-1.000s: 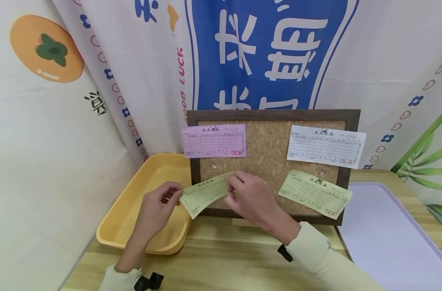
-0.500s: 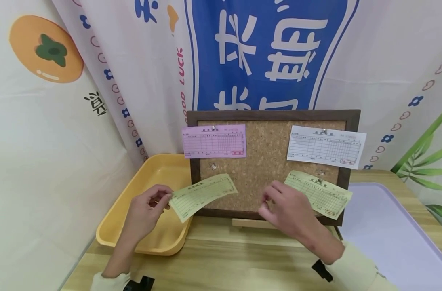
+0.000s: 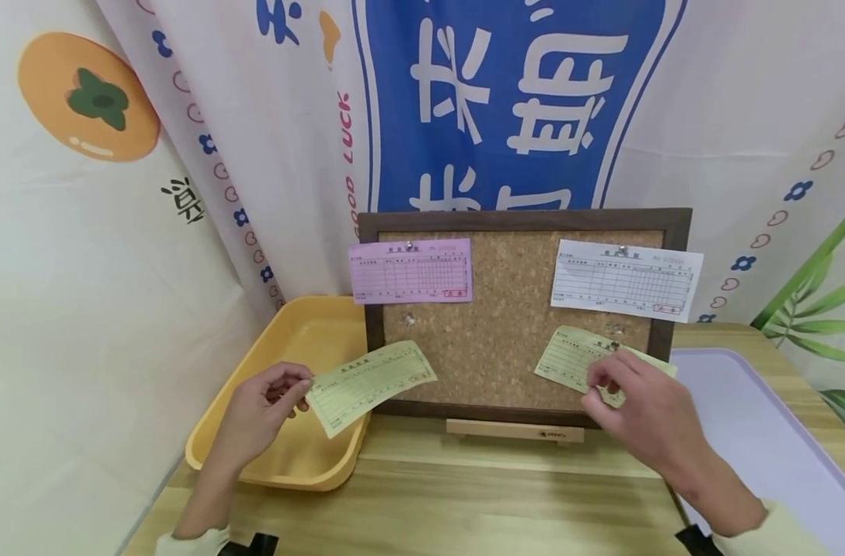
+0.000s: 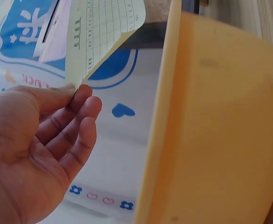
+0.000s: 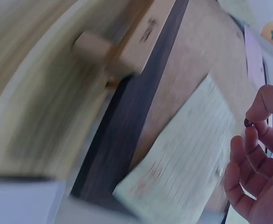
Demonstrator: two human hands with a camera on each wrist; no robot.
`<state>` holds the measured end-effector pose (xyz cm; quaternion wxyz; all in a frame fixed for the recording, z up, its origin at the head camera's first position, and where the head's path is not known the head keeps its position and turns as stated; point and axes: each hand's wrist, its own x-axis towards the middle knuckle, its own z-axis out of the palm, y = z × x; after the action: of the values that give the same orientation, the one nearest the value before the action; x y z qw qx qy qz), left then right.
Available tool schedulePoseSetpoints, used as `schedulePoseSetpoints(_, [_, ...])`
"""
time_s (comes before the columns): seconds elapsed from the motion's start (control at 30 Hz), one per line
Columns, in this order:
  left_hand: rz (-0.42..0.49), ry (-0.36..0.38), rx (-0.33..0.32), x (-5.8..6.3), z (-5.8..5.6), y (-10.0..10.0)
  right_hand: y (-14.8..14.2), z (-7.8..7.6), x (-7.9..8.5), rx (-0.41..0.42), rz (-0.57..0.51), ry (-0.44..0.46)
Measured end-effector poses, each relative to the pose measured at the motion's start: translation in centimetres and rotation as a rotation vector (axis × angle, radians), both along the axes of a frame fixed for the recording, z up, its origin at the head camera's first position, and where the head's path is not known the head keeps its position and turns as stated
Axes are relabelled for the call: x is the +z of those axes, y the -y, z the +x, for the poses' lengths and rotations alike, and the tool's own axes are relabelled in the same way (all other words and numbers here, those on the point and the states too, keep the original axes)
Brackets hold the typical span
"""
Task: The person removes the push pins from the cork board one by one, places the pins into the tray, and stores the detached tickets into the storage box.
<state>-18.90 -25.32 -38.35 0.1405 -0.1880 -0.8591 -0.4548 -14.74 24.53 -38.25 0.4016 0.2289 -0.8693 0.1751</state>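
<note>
My left hand (image 3: 256,413) pinches the left end of a yellow-green receipt slip (image 3: 370,386) between thumb and forefinger. The slip curves a little and hangs in front of the corkboard's (image 3: 506,324) lower left. My right hand (image 3: 648,413) is before the board's lower right, with a small dark pushpin (image 5: 248,122) between thumb and fingertip. Behind that hand, partly hidden, another yellow-green slip (image 3: 568,359) is pinned up askew. A pink slip (image 3: 412,270) is pinned at the upper left, a white slip (image 3: 624,279) at the upper right.
A yellow tray (image 3: 325,475) stands left of the board, under my left hand. To the right lies a lilac tray (image 3: 749,417). A small wooden stand (image 3: 513,430) supports the board on the wood-grain table (image 3: 464,510). A printed curtain (image 3: 283,154) hangs behind.
The held slip has come away from the board and moved left and down with my left hand. My right hand has left it and moved right, across to the other yellow-green slip.
</note>
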Motion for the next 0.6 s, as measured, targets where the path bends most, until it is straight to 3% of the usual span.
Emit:
schedulePoseSetpoints(0.17, [0.010, 0.037, -0.021, -0.4, -0.2, 1.2, -3.1, 1.0, -0.1, -0.090, 0.001, 0.011])
schedulePoseSetpoints(0.37, [0.043, 0.065, -0.063, -1.0, -0.4, 2.6, -6.7, 2.2, -0.5, -0.201, -0.058, 0.086])
schedulePoseSetpoints(0.6, [0.042, 0.124, -0.022, -2.1, -1.1, 4.7, -9.9, 3.0, -1.3, -0.313, -0.125, 0.196])
